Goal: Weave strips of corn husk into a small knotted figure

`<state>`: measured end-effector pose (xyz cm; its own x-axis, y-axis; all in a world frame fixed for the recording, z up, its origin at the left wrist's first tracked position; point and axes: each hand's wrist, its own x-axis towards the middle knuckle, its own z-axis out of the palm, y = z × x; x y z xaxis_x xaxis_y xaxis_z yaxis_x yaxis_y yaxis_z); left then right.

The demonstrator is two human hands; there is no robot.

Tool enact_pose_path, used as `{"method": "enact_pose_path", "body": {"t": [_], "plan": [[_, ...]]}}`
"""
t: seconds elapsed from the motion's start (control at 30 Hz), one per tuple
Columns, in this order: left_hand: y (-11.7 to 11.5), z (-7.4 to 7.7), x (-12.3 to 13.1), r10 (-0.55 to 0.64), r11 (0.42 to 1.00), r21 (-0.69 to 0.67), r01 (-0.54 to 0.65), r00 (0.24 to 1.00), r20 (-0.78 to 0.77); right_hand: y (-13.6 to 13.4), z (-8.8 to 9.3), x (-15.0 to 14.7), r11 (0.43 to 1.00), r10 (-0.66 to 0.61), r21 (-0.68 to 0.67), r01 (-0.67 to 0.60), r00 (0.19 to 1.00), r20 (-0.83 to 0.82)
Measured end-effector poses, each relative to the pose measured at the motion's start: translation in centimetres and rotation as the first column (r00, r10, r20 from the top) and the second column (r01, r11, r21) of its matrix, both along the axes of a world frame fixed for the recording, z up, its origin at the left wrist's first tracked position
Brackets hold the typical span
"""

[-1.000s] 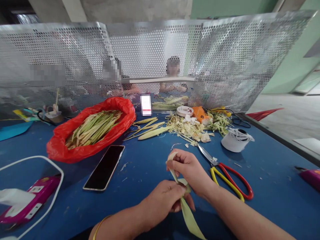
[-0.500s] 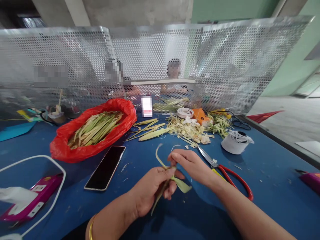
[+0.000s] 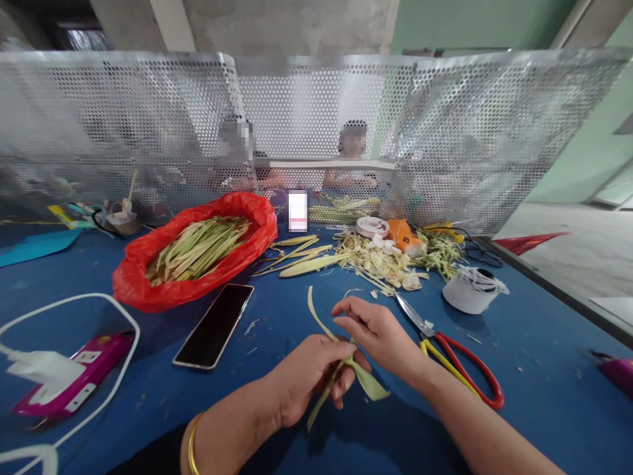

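The left hand [image 3: 309,373] pinched a folded leaf strip [image 3: 373,386] between thumb and fingers, its narrow end rising beyond the grip, its broad end hanging to the right and a thin tail pointing back towards the wearer. The fold itself was mostly covered by the fingers. The right hand [image 3: 376,326] was half curled just beside the grip, thumb and forefinger slightly apart; whether its hidden fingers touched the strip, I could not tell.

To the right of the grip lay scissors [image 3: 487,369], the right forearm covering part of their yellow handle. Farther right stood a white spool [image 3: 467,297]. Beyond the grip were loose leaves [image 3: 311,266] and, to their right, a pile of scraps [image 3: 383,260] crowded up against a tape roll [image 3: 363,231] and an orange packet [image 3: 403,234]. Left of the grip lay a phone [image 3: 215,326], with a red bag [image 3: 133,274] of leaves past it and a power strip [image 3: 106,349] well apart on the far left. A perforated screen [image 3: 316,105] closed off the far side of the blue table [image 3: 267,316].
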<state>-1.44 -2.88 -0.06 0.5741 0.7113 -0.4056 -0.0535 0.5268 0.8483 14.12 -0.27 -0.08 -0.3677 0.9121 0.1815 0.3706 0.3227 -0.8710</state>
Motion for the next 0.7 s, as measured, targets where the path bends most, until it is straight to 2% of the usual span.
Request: {"method": "enact_pose_path", "body": {"t": [0.1, 0.27, 0.4, 0.47, 0.53, 0.6, 0.63, 0.7], "plan": [[-0.1, 0.0, -0.1, -0.005, 1.000, 0.016, 0.005, 1.000, 0.009, 0.0, 0.2, 0.0, 0.992, -0.078, 0.103, 0.075, 0.996, 0.031], [-0.3, 0.1, 0.0, -0.028, 0.999, 0.035, 0.028, 1.000, -0.005, 0.1, -0.1, -0.4, 0.985, -0.125, 0.128, 0.115, 0.990, 0.066], [-0.2, 0.0, -0.1, 0.045, 0.998, 0.037, -0.045, 0.999, 0.000, 0.6, -0.5, 0.0, 0.965, -0.177, 0.216, 0.150, 0.978, 0.110], [0.1, 0.2, -0.3, 0.125, 0.992, 0.027, -0.126, 0.991, 0.037, 0.6, -0.2, 0.7, 0.919, -0.235, 0.347, 0.189, 0.967, 0.097], [0.6, 0.5, -0.6, 0.209, 0.977, 0.011, -0.211, 0.974, 0.091, 0.2, 0.5, 1.2, 0.817, -0.316, 0.516, 0.257, 0.948, 0.028], [1.1, 1.0, -1.0, 0.297, 0.953, 0.017, -0.303, 0.943, 0.148, -0.7, 1.2, 1.3, 0.718, -0.410, 0.592, 0.367, 0.910, -0.068], [1.3, 1.1, -1.1, 0.337, 0.937, 0.032, -0.347, 0.925, 0.176, -1.3, 1.3, 1.1, 0.690, -0.424, 0.613, 0.385, 0.901, -0.090], [1.5, 1.3, -1.2, 0.392, 0.907, 0.063, -0.416, 0.889, 0.237, -2.3, 1.0, 0.3, 0.716, -0.363, 0.629, 0.302, 0.931, -0.035]]}}
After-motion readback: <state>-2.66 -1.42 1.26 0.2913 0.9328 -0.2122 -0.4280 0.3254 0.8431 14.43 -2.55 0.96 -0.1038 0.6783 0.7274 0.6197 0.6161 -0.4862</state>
